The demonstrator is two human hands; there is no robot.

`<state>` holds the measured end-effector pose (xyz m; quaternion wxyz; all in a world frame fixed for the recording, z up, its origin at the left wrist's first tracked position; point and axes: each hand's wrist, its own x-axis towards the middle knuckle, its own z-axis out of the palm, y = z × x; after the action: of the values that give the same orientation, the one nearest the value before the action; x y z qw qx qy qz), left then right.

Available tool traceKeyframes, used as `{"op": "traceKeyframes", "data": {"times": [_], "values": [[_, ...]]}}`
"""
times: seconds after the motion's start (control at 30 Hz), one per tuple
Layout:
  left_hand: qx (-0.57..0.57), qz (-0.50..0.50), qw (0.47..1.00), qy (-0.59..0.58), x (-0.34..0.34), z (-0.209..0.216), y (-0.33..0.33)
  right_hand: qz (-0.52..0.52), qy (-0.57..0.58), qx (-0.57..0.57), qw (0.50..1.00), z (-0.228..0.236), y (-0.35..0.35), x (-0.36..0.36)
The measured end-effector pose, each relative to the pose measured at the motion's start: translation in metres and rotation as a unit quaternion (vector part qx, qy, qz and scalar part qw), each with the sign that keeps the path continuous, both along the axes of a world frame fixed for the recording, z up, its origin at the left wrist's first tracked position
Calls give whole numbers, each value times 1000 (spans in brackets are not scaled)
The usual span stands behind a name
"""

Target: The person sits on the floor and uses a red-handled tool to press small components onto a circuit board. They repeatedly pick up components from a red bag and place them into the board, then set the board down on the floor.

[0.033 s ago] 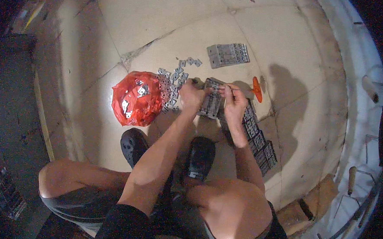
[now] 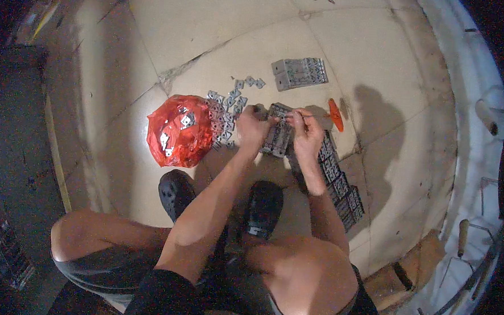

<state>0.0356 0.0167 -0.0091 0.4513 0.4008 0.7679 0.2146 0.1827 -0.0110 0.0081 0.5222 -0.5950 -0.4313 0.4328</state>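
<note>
Judging grey block stiff, weighty; I'd grip sides | right hand: fingers pinching orange tool | left hand: fingers, can't tell

Plates lie between bag and what seems a block.

Dim light leaves a broad shadow on the floor, with grain and bent edges near the black rim.
</note>
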Motion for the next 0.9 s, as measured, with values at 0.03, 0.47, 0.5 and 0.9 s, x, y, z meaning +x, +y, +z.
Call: {"op": "traceKeyframes", "data": {"times": [0.03,0.47,0.5,0.9], "values": [[14,-2,1000,0,1,4,-4,14,-37,-11,999,0,5,-1],[84,43,992,-88,0,7,-36,131,-301,57,943,-12,13,-14],[96,39,991,-80,1,7,-36,129,-318,72,936,-14,14,-12],[65,25,995,-70,2,12,-36,114,-72,-36,990,6,16,-11]]}}
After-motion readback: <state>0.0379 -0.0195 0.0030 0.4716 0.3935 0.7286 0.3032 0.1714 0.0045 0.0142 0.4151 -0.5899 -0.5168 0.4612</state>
